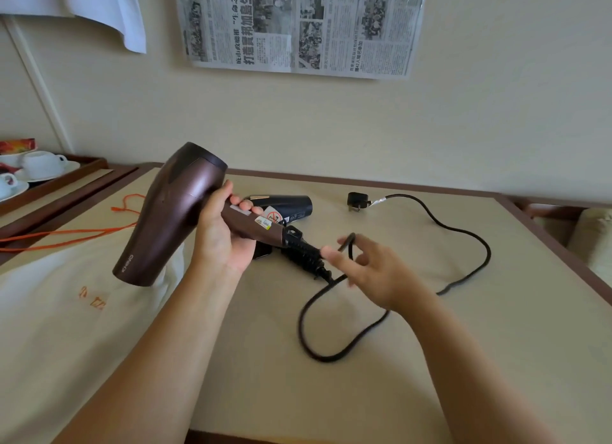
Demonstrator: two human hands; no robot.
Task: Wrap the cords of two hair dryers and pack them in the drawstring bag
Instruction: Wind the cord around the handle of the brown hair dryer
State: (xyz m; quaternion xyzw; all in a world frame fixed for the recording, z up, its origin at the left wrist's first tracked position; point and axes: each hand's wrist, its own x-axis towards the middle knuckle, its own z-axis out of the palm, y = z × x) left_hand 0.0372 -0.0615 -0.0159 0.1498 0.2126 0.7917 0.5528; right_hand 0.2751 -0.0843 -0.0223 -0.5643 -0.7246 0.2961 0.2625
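Head view: left hand point(221, 235) grips glossy brown dryer point(172, 211); right hand point(374, 274) pinches cord point(347, 245).

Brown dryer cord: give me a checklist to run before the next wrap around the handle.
1. Left hand grips the brown dryer handle: ok.
2. Right hand holds the cord near the strain relief: ok.
3. Cord free of knots: ok, loose loops on the table.
4. Plug unplugged, lying free: ok.
5. Cord clear of the black dryer: cannot tell.
6. Bag mouth open: cannot tell.
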